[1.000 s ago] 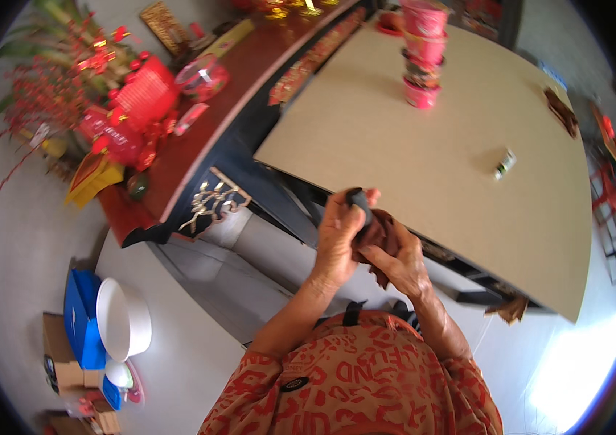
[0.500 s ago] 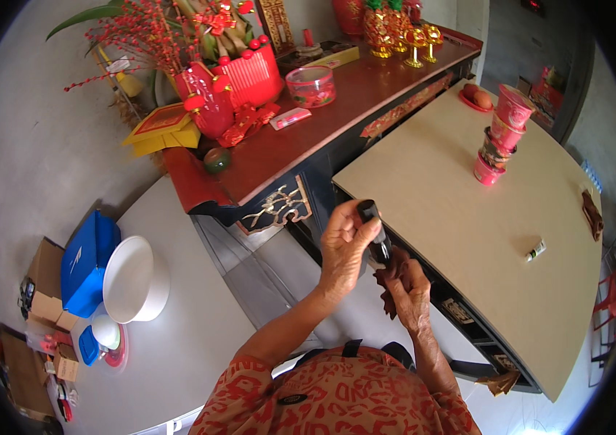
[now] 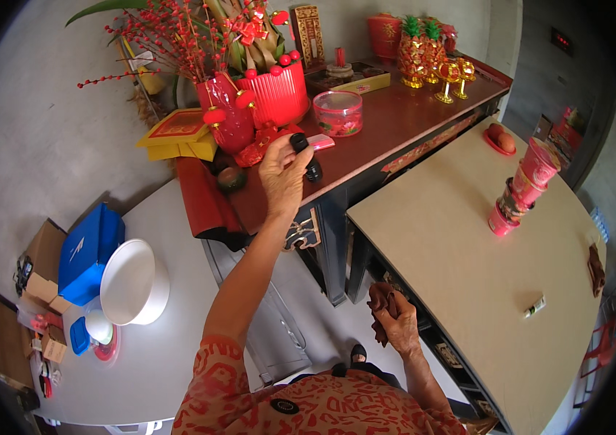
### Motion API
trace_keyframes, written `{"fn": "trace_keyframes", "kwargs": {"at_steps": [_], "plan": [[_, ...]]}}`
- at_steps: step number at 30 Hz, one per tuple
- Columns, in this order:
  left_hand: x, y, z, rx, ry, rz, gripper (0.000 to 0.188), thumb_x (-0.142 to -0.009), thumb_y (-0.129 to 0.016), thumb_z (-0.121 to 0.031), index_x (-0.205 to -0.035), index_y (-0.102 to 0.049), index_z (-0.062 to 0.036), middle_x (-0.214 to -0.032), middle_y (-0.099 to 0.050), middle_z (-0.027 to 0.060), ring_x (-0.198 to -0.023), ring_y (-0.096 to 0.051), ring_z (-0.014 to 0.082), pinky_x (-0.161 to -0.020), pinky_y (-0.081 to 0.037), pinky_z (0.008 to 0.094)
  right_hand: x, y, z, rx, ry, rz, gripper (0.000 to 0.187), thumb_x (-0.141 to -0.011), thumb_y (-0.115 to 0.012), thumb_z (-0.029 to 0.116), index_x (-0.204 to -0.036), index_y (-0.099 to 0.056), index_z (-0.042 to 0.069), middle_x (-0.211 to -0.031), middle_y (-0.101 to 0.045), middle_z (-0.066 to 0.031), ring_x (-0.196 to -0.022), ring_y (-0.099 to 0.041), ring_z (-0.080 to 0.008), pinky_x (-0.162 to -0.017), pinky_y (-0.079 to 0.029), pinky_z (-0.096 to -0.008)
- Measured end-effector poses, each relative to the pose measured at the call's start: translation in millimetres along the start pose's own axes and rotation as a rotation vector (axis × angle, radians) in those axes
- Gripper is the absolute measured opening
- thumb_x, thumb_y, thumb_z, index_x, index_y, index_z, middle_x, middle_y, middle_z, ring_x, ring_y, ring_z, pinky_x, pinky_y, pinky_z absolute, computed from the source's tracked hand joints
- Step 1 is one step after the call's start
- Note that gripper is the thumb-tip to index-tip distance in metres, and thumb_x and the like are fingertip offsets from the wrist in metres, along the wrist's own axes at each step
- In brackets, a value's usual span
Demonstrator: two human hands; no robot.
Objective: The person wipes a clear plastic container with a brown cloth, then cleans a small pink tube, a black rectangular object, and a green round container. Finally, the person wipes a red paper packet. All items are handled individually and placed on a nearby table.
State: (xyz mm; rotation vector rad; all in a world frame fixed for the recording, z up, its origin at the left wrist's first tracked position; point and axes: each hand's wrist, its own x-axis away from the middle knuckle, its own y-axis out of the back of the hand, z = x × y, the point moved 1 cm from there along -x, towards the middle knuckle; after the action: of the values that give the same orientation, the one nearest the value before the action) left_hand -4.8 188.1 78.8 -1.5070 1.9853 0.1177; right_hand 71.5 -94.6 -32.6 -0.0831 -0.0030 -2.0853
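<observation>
My left hand (image 3: pixel 284 176) is raised over the front edge of the red-brown altar table (image 3: pixel 366 138). Its fingers are closed around a small black bottle-like cylinder (image 3: pixel 313 171), held upright with its base over the tabletop. Whether the base touches the surface I cannot tell. Close by lie a pink and white packet (image 3: pixel 321 142) and a red ribbon decoration (image 3: pixel 263 146). Lower down, beside the beige table (image 3: pixel 431 217), my right hand (image 3: pixel 399 326) grips a crumpled dark brown cloth (image 3: pixel 383 308).
A red ribbed plant pot (image 3: pixel 279 94), a clear pink-patterned tub (image 3: pixel 338 114) and gold goblets (image 3: pixel 447 81) crowd the altar. Stacked pink cups (image 3: pixel 524 190) and a small tube (image 3: pixel 534 307) stand or lie on the beige table. A white basin (image 3: pixel 134 283) and blue box (image 3: pixel 90 254) are at left.
My left hand has carried the black cylinder up and left, away from the cloth, to the altar table's edge. My right hand has dropped slightly, still holding the cloth.
</observation>
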Motion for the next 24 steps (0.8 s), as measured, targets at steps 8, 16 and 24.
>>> {"fn": "trace_keyframes", "kwargs": {"at_steps": [8,16,24], "plan": [[-41.3,-37.3,61.8,0.166,-0.051,0.064,0.027,-0.077,-0.068,0.003,-0.101,-0.057,-0.0029,-0.083,-0.064,0.0053,-0.070,-0.061,0.0113,-0.062,-0.049,0.0228,-35.0,15.2,5.4,-0.079,-0.038,0.084,0.032,-0.084,-0.054,0.000,-0.116,-0.053,-0.004,-0.088,-0.060,-0.0063,-0.052,-0.055,-0.0091,-0.042,-0.046,-0.0212],[-60.1,-38.1,92.1,-0.164,-0.136,0.040,0.029,-0.080,-0.066,0.003,-0.106,-0.056,-0.0005,-0.089,-0.065,0.0072,-0.070,-0.062,0.0115,-0.062,-0.051,0.0246,-63.5,24.7,-0.9,-0.089,-0.087,0.145,0.033,-0.084,-0.055,0.001,-0.117,-0.053,-0.004,-0.087,-0.061,-0.0077,-0.056,-0.056,-0.0099,-0.044,-0.046,-0.0226],[-31.5,-32.6,46.6,-0.854,-0.347,-0.189,0.049,-0.071,-0.077,-0.014,-0.113,-0.055,-0.0019,-0.104,-0.056,0.0135,-0.100,-0.053,0.0265,-0.087,-0.043,0.0376,-75.9,24.2,-9.1,-0.150,-0.103,0.207,0.032,-0.086,-0.058,0.007,-0.116,-0.054,0.000,-0.075,-0.057,-0.0046,-0.050,-0.052,-0.0099,-0.040,-0.043,-0.0228]]}}
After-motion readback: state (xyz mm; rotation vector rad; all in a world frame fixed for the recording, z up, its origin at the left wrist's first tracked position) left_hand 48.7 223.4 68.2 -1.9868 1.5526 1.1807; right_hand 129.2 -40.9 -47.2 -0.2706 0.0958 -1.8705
